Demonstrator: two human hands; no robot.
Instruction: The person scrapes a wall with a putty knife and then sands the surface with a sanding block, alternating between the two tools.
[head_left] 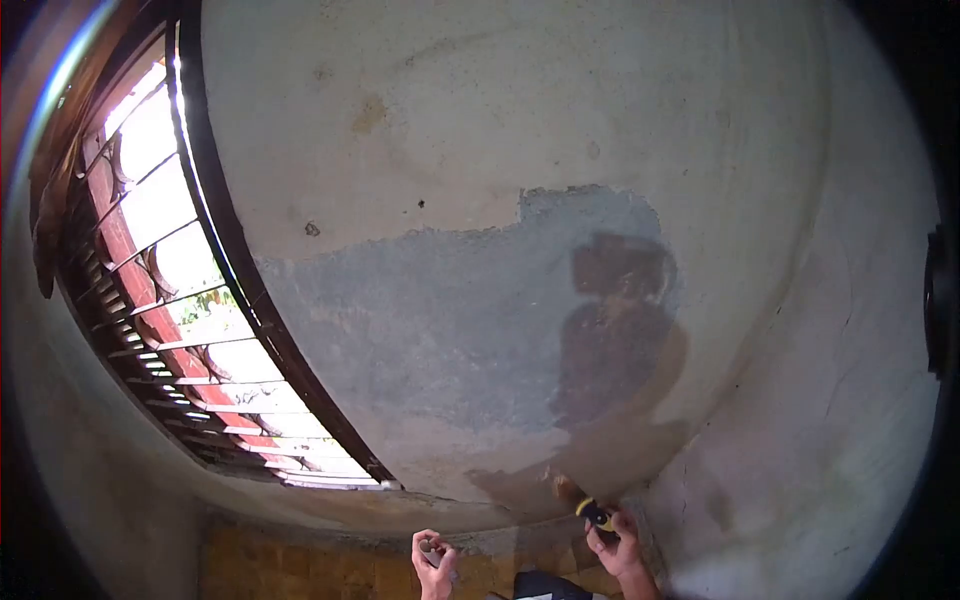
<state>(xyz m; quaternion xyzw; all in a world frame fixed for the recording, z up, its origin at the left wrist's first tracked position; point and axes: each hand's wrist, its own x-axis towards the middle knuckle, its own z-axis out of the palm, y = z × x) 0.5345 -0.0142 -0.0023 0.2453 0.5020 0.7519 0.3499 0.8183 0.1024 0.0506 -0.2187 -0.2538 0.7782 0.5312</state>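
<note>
My right hand is closed round the yellow-and-black handle of a scraper. Its brownish head points up and left, close to the lower part of the wall. At the lower middle, my left hand is loosely curled, thumb and fingers drawn together, with nothing visible in it. Above both hands spreads a ragged-edged blue-grey patch where the pale wall coating is gone. A shadow of a head and shoulders falls across the patch's right side.
On the left, a barred window with a dark frame lets in bright light. Another wall meets this one at a corner on the right. Yellowish-brown floor tiles lie along the bottom. A dark object stands at the far right edge.
</note>
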